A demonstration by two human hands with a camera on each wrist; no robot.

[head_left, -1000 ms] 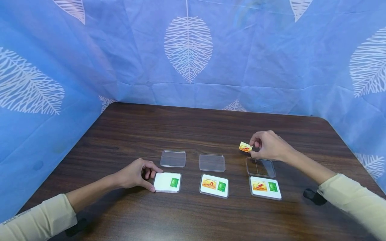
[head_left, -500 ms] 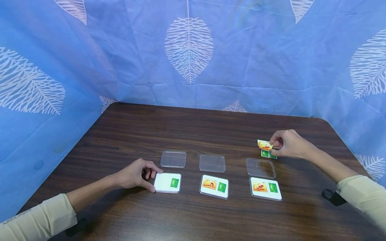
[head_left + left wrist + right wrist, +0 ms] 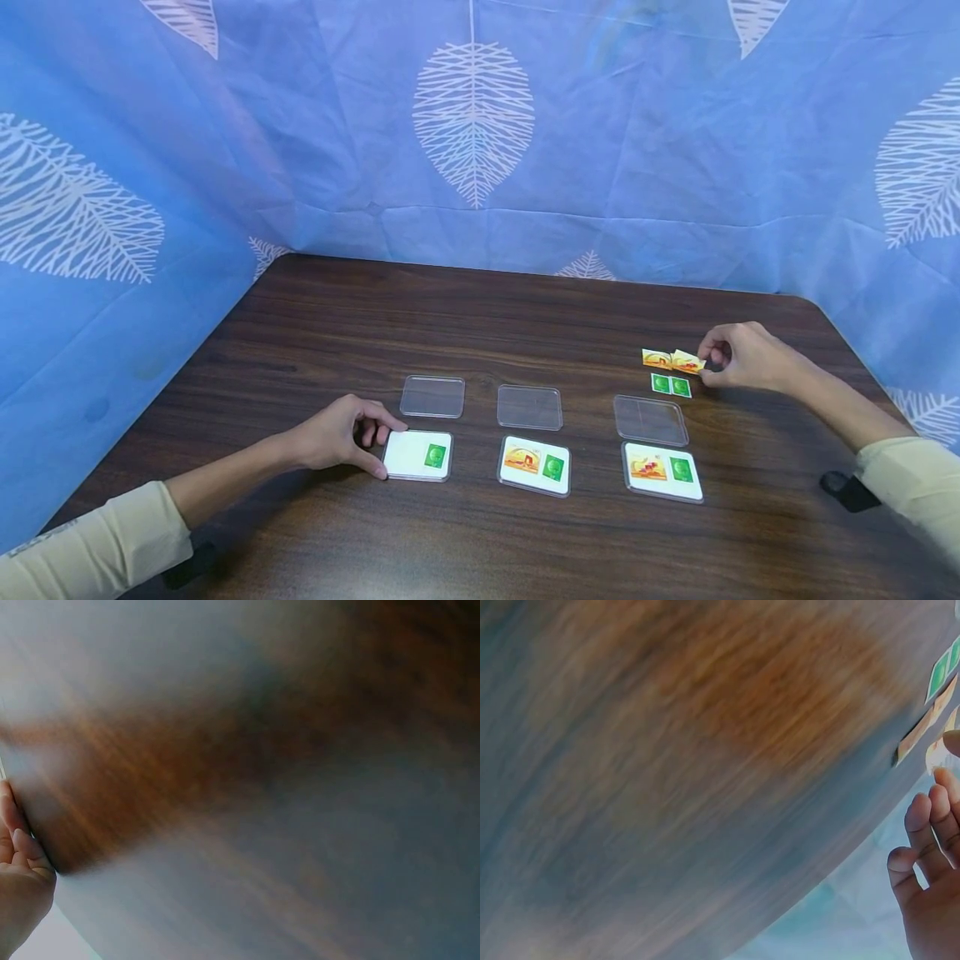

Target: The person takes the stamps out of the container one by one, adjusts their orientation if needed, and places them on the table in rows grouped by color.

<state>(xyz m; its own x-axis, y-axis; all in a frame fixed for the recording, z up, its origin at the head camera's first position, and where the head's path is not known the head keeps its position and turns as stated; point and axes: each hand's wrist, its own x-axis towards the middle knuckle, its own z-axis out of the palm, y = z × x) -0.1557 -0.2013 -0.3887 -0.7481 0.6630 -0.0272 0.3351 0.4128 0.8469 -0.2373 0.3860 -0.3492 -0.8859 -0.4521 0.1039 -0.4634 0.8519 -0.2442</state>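
- Right hand (image 3: pixel 738 358) has travelled further right since a second ago, when it hung near the far edge of the right lid (image 3: pixel 651 420); the held stamp (image 3: pixel 687 362) came along with it. Left hand (image 3: pixel 341 433) looks unmoved.
- Head view, right side: we see thumb and forefinger clamped on the right edge of the held stamp, yellow-orange, which juts leftward from the fingertips, slightly askew. Its left edge comes right up to a resting stamp (image 3: pixel 656 359) of like colour; whether they touch, we cannot tell. Two green stamps (image 3: pixel 661 383) lie side by side just nearer to us.
- Head view, left side: forefinger and thumb stand apart, curved about the left case (image 3: pixel 405 458), forefinger at its far left corner, thumb at its near left corner. We note one green patch on the white card within.
- Head view, centre and right: the middle case (image 3: pixel 528 481) and right case (image 3: pixel 660 489) each show an orange picture beside a green one. Left lid (image 3: pixel 432 397) and middle lid (image 3: pixel 529 407) lie behind their cases.
- Left wrist view: fingers (image 3: pixel 27 847) crowd the left border; we cannot tell their grip there.
- Right wrist view: fingertips cropped at the right border, a pale yellow piece close by them.
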